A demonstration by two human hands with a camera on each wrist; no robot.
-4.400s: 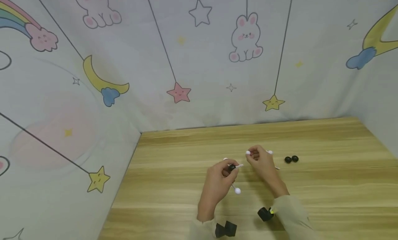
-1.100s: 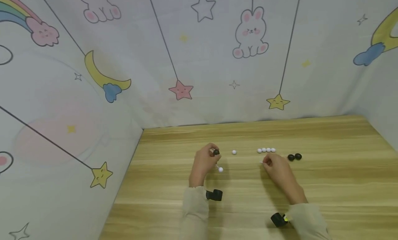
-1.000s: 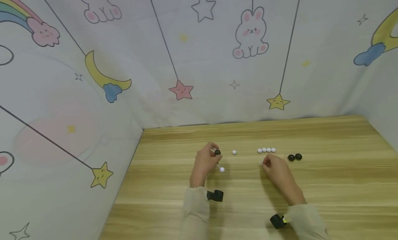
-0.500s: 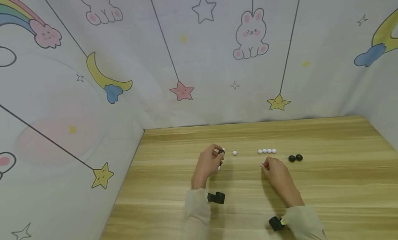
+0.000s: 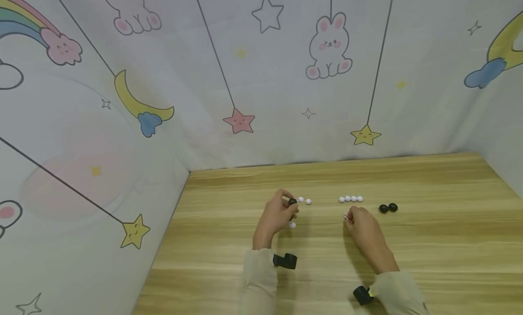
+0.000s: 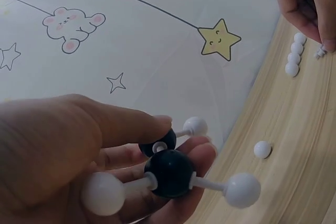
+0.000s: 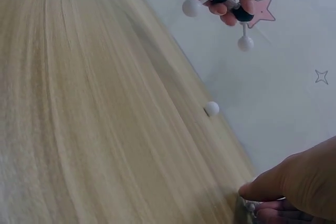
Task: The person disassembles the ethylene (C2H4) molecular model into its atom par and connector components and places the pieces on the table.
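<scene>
My left hand (image 5: pixel 274 217) holds a ball-and-stick molecular model (image 6: pixel 170 174) above the table. Two black balls are joined in it, and white balls stick out on short white pegs. Thumb and fingers grip it around the black balls, as the left wrist view shows. Over at the right, my right hand (image 5: pixel 365 226) pinches small white connector pegs (image 6: pixel 320 52) low over the wooden table (image 5: pixel 229 269); its fingers partly cover them. Just behind that hand lies a row of several white balls (image 5: pixel 348 199). One white ball (image 7: pixel 211 108) lies alone between the hands.
Two loose black balls (image 5: pixel 388 208) sit side by side to the right of the white row. Behind the table hangs a pale cloth (image 5: pixel 278 92) printed with rabbits and stars. Black wrist cameras (image 5: pixel 286 261) stick out from both sleeves.
Since the oldest frame, my hands have moved apart, and the right fingertips have left a white ball and now pinch pegs. In the last second the model has turned a little in my left hand.
</scene>
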